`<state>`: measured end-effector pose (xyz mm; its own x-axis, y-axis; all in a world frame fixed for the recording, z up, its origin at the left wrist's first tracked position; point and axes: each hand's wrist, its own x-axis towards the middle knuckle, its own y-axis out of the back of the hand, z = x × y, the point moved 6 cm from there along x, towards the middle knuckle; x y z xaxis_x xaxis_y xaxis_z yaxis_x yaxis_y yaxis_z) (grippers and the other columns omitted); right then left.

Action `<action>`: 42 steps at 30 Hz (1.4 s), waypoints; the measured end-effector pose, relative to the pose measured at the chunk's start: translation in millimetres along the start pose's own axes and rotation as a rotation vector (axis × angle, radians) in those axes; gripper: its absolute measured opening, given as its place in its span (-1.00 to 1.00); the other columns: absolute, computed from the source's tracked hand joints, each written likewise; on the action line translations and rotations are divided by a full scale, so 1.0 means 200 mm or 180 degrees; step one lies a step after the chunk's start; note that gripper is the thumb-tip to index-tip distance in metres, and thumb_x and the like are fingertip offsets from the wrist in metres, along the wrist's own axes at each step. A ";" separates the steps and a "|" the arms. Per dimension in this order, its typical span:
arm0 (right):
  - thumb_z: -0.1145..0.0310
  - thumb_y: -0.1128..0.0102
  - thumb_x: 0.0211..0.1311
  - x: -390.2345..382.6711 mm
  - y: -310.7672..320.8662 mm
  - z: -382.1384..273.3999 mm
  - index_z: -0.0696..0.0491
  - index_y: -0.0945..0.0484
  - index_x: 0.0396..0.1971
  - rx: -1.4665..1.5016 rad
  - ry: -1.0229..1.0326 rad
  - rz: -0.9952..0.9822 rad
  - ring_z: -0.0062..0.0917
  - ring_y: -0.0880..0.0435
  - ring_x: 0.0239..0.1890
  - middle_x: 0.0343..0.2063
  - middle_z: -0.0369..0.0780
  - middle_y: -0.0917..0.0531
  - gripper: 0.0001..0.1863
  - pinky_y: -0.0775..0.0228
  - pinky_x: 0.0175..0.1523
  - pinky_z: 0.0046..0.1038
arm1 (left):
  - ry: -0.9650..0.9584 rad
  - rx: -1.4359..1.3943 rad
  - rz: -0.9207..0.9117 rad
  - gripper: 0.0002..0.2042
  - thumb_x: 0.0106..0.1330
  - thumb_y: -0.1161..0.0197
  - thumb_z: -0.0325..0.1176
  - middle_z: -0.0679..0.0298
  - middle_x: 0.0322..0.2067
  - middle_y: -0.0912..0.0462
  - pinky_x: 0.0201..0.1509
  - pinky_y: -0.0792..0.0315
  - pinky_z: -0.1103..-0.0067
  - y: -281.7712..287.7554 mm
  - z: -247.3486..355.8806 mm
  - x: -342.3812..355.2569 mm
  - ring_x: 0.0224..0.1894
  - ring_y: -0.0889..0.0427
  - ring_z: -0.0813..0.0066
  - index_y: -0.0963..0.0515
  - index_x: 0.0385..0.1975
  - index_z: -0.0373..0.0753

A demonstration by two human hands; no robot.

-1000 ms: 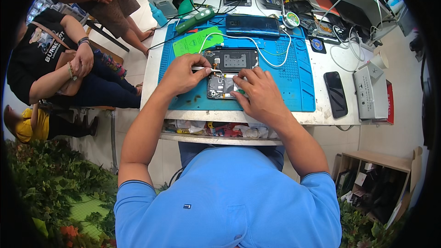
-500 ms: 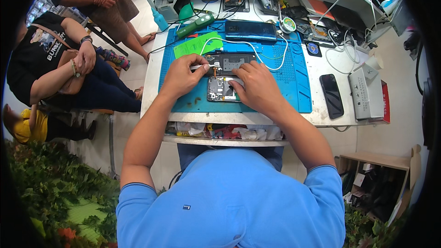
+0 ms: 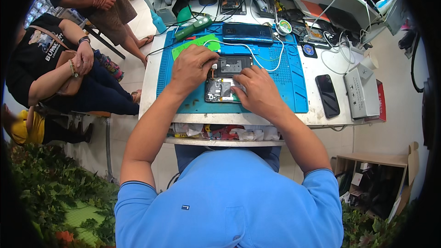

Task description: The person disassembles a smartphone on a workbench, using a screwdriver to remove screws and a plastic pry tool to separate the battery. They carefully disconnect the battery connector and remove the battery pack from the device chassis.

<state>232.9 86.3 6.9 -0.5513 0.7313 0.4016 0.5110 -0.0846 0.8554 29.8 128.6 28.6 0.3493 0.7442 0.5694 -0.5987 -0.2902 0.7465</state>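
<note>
The opened phone (image 3: 224, 90) lies between the pinched left hand (image 3: 193, 66), its hold indiscernible, and the half-open right hand (image 3: 258, 87) touching its side, so the orange ribbon cable (image 3: 212, 74) beside the left hand may tear if either pulls abruptly.

The blue mat (image 3: 282, 89) looks rubbery and matt; the blue phone (image 3: 248, 32) on it is glossy. The opened phone (image 3: 220, 91) shows dull black plastic, perhaps some metal too. The white desk (image 3: 317, 66) is smooth but scuffed.
</note>
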 end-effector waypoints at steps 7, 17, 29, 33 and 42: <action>0.15 -0.56 0.31 0.02 -0.01 -0.02 0.12 -0.79 -0.03 0.0067 0.0022 -0.0304 -0.23 -0.64 0.08 -0.09 -0.15 -0.73 -0.61 -0.45 0.19 -0.17 | 0.1063 -0.0610 0.0300 -0.86 0.45 -0.51 -0.40 0.14 -0.21 -0.87 -0.04 -0.66 0.42 0.16 -0.08 -0.13 -0.15 -0.87 0.28 -0.79 -0.12 -0.31; 0.12 -0.58 0.31 0.01 0.00 -0.01 0.12 -0.79 0.05 0.0161 0.0034 -0.0450 -0.22 -0.62 0.13 -0.01 -0.15 -0.72 -0.54 -0.46 0.25 -0.17 | 0.1437 -0.0043 -0.0291 -0.84 0.37 -0.49 -0.47 0.11 -0.14 -0.84 -0.04 -0.68 0.49 0.29 -0.24 -0.33 -0.17 -0.80 0.34 -0.79 -0.10 -0.29; 0.10 -0.54 0.32 -0.06 -0.01 -0.03 0.15 -0.79 0.01 0.0012 0.0111 -0.0118 -0.24 -0.60 0.15 -0.01 -0.15 -0.72 -0.55 -0.41 0.22 -0.19 | 0.0251 -0.0889 -0.1876 -0.33 0.18 -0.21 -0.78 0.15 0.13 -0.59 0.15 -0.69 0.37 -0.09 0.20 0.04 0.04 -0.74 0.18 -0.57 0.34 -0.13; 0.10 -0.53 0.34 -0.08 -0.02 -0.02 0.16 -0.80 0.02 0.0024 0.0115 -0.0008 -0.25 -0.59 0.16 -0.01 -0.16 -0.72 -0.55 -0.38 0.23 -0.20 | 0.0111 -0.0744 -0.1748 -0.33 0.17 -0.22 -0.78 0.17 0.05 -0.58 0.09 -0.68 0.39 -0.09 0.19 0.04 -0.04 -0.73 0.23 -0.56 0.34 -0.13; 0.11 -0.52 0.36 -0.09 -0.02 -0.02 0.17 -0.80 0.04 0.0049 0.0080 -0.0014 -0.25 -0.58 0.17 0.01 -0.16 -0.72 -0.55 -0.38 0.23 -0.20 | 0.0181 -0.0851 -0.2009 -0.36 0.15 -0.21 -0.77 0.16 -0.06 -0.55 0.05 -0.64 0.38 -0.10 0.20 0.07 -0.08 -0.68 0.25 -0.55 0.30 -0.18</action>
<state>238.2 71.2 -2.9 -0.5699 0.7143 0.4062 0.5186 -0.0709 0.8521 75.7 120.7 35.8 0.6556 0.7546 0.0289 -0.4529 0.3622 0.8147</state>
